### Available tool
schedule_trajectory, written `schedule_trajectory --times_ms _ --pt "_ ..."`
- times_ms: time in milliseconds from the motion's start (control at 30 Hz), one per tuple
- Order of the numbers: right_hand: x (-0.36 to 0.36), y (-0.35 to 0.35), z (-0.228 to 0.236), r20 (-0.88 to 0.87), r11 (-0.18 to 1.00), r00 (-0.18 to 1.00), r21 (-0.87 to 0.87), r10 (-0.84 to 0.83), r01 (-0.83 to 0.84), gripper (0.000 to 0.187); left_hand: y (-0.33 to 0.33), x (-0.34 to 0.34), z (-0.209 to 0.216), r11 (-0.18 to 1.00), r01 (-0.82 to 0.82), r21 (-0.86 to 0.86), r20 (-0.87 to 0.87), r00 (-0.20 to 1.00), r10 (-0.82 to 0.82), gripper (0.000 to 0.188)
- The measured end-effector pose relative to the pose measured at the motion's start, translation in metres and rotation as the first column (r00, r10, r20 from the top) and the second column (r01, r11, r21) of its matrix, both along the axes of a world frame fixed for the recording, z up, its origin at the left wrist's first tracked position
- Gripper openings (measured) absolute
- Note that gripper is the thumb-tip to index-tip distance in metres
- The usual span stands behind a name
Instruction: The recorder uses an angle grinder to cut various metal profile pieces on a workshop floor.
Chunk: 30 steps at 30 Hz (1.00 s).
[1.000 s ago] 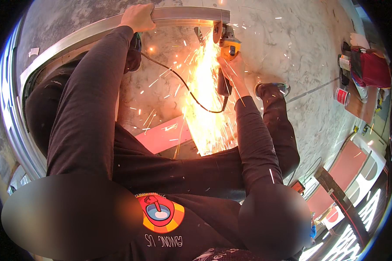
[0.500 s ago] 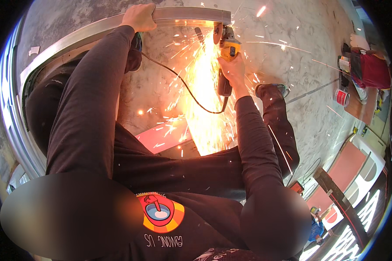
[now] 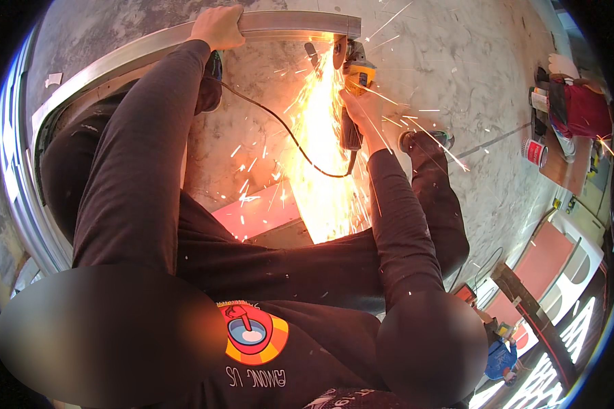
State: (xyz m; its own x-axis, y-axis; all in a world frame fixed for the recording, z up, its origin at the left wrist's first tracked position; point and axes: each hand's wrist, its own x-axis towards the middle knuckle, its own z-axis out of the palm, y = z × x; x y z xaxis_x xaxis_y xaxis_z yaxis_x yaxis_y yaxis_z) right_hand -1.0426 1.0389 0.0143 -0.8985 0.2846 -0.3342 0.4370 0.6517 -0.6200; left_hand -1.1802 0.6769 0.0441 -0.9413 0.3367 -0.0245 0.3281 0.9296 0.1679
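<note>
My left hand (image 3: 218, 27) is closed over a long silvery metal bar (image 3: 286, 24), which runs from the top middle and appears curved along the left side. My right hand (image 3: 366, 114) grips a yellow and black angle grinder (image 3: 359, 73) by its body. The grinder's disc (image 3: 339, 52) meets the bar close to its right end. From there a bright stream of sparks (image 3: 327, 170) pours down toward my legs. The grinder's dark cord (image 3: 273, 112) loops left beneath my left forearm. Glare hides part of the disc and the floor below.
A pink-red sheet (image 3: 266, 211) lies on the floor between my legs. At right stand a red and white can (image 3: 533, 153) and another can (image 3: 538, 99), near a person in dark red clothing (image 3: 583, 109). Another person in blue (image 3: 501, 358) is at lower right.
Both hands, the bar and the grinder look almost unmoved. The spray of sparks has changed shape, and the person in blue at lower right shows more.
</note>
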Motion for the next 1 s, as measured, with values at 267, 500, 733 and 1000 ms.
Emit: schedule_trajectory --times_ms 267,500,733,1000 --pt "0.000 -0.008 0.005 0.011 1.000 1.000 -0.005 -0.016 0.016 0.050 -0.002 0.002 0.002 1.000 0.003 -0.019 0.020 1.000 -0.002 0.044" --pt "0.001 0.001 -0.002 -0.023 0.997 0.997 -0.016 0.080 -0.080 0.058 0.001 0.002 0.001 1.000 0.002 0.002 0.023 1.000 -0.002 0.045" --pt "0.001 -0.009 0.015 0.039 1.000 0.999 0.002 -0.005 0.005 0.056 0.000 0.001 -0.001 1.000 -0.004 -0.010 0.035 0.999 0.005 0.045" --pt "0.004 -0.009 0.007 0.037 1.000 0.999 -0.029 -0.003 0.004 0.055 -0.006 0.001 -0.006 1.000 -0.014 -0.013 0.019 1.000 0.014 0.045"
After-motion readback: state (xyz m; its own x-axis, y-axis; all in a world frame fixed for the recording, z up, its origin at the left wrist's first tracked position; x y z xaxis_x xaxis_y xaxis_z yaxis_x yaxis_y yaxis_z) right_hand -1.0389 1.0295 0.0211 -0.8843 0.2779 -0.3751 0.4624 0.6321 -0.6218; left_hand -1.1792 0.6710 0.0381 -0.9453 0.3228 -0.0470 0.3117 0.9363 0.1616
